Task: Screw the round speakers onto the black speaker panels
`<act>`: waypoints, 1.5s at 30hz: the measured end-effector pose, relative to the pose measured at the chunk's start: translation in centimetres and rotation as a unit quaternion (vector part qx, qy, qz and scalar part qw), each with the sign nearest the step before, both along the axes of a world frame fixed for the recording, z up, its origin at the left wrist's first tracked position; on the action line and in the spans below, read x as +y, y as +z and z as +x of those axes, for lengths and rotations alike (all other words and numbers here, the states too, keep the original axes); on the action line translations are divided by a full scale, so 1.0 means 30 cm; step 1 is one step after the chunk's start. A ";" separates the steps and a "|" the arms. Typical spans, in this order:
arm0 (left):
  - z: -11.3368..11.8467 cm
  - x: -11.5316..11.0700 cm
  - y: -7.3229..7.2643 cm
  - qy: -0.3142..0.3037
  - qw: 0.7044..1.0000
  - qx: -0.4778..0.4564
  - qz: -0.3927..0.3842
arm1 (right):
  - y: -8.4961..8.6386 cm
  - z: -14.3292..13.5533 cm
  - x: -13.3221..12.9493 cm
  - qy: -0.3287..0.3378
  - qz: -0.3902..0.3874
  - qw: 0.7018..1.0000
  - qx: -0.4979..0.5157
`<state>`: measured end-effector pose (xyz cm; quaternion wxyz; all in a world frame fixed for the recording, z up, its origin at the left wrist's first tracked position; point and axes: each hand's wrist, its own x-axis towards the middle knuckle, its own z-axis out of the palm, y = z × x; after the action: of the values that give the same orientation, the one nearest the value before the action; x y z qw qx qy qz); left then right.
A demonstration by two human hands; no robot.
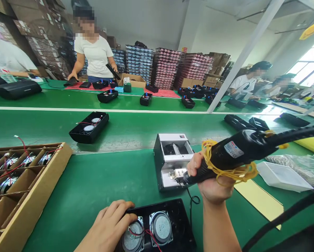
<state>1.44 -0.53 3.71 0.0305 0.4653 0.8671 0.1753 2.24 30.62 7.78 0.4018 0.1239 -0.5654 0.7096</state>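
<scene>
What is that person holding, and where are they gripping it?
The right hand grips an electric screwdriver round its front end. The left hand rests on a speaker case.

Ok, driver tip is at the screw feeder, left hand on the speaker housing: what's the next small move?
Probably swing the electric screwdriver in the right hand down to the black housing: its tip sits at the screw feeder, and the left hand already steadies the speakers.

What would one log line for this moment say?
left hand: resting on speaker housing | right hand: gripping electric screwdriver, tip at screw feeder | housing: two speakers fitted
</scene>
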 end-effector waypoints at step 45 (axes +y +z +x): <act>0.010 0.016 0.063 0.006 0.995 -0.069 -0.074 | -0.040 -0.029 -0.368 0.286 -0.109 0.949 -0.076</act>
<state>1.74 -0.06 5.60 0.1237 0.4431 0.8763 0.1426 1.38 19.57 6.58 0.1492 0.1816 -0.4544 0.8592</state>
